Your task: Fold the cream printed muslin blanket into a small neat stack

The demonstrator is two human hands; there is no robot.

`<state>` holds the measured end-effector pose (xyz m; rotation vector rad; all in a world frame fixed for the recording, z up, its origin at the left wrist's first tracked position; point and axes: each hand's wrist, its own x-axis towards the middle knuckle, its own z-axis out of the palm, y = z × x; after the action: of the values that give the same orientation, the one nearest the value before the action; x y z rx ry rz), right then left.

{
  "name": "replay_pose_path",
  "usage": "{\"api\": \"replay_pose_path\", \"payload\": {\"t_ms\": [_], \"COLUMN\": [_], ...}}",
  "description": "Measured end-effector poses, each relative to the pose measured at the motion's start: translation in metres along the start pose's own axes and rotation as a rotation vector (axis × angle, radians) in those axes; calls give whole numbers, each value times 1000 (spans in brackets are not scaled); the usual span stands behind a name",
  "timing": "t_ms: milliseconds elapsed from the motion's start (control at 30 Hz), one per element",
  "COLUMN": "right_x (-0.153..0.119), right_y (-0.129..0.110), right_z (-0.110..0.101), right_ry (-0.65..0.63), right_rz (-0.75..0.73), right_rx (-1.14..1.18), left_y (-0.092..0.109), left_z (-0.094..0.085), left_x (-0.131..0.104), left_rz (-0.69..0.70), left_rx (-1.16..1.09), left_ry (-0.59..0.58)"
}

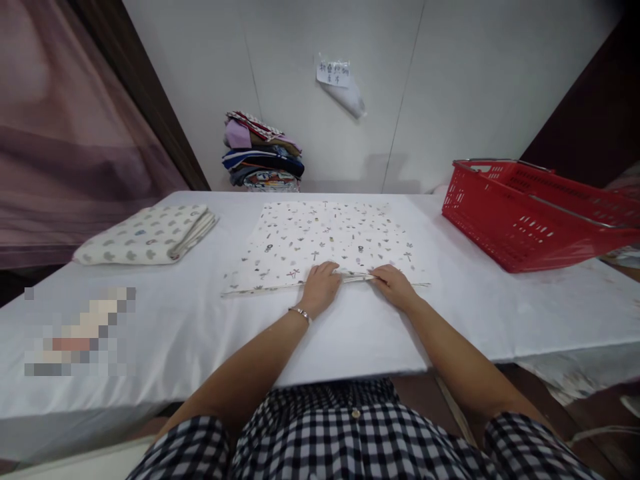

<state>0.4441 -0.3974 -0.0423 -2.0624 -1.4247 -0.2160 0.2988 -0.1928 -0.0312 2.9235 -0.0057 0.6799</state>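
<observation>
right grip (394,287) hides cloth (327,235) edge; basket (515,223) cropped

Matt and soft-looking in the printed cloth (325,237) and the folded cloth (143,233), smooth with a satiny sheen across the white table cover (180,327), of glossy plastic in the red basket (490,223), metallic along its handles (575,212), papery in the wall sign (333,73) and shiny as metal on the bracelet (301,313).
</observation>
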Motion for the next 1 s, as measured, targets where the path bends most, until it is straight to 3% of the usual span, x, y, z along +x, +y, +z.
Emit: {"api": "replay_pose_path", "payload": {"t_ms": [333, 567, 800, 1000], "right_x": [0, -1, 2, 14], "right_y": [-1, -1, -7, -23], "right_z": [1, 1, 1, 14], "right_ry": [-9, -5, -38, -54], "right_rz": [12, 18, -42, -95], "right_rx": [-8, -4, -91, -186], "left_y": [4, 11, 12, 10], "left_z": [1, -5, -5, -2], "left_x": [5, -2, -2, -2], "left_rz": [9, 128, 86, 90], "left_rx": [27, 50, 46, 25], "left_ry": [-69, -17, -49, -28]}}
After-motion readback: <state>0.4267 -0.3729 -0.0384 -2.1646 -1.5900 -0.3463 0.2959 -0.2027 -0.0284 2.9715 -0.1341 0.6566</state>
